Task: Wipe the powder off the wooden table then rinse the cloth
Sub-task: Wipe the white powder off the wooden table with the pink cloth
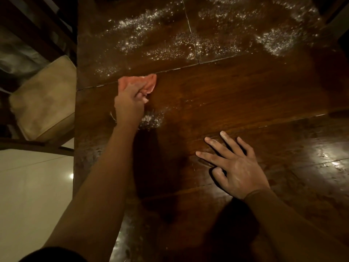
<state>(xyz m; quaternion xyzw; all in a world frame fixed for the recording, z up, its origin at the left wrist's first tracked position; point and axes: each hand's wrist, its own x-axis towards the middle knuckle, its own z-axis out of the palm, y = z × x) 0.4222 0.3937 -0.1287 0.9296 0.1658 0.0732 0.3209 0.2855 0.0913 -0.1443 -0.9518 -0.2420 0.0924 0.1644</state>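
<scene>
The left hand (128,103) reaches out toward the far left part of the wooden bench (236,95), its fingers (140,95) curled tightly round a bunched pink cloth (137,82). The cloth lies pressed on the wood at a seam (217,62) between two boards, close to the bench's left edge.

The right hand (238,167) lies flat on the near right of the bench, fingers straight and spread, holding nothing; pale dust shows on its back and fingertips.

White powder (188,46) is strewn in broad, uneven bands over the far boards, from left to right, beginning just beyond the cloth. A smaller patch of it lies just right of the left wrist, nearer than the cloth. The wood between the two hands looks dark and mostly clean, and the near right boards shine under a light.

Beside the bench on the left stands a dark wooden chair (35,142) with a beige cushion (43,99), and nearer than it is pale tiled floor (34,186).
</scene>
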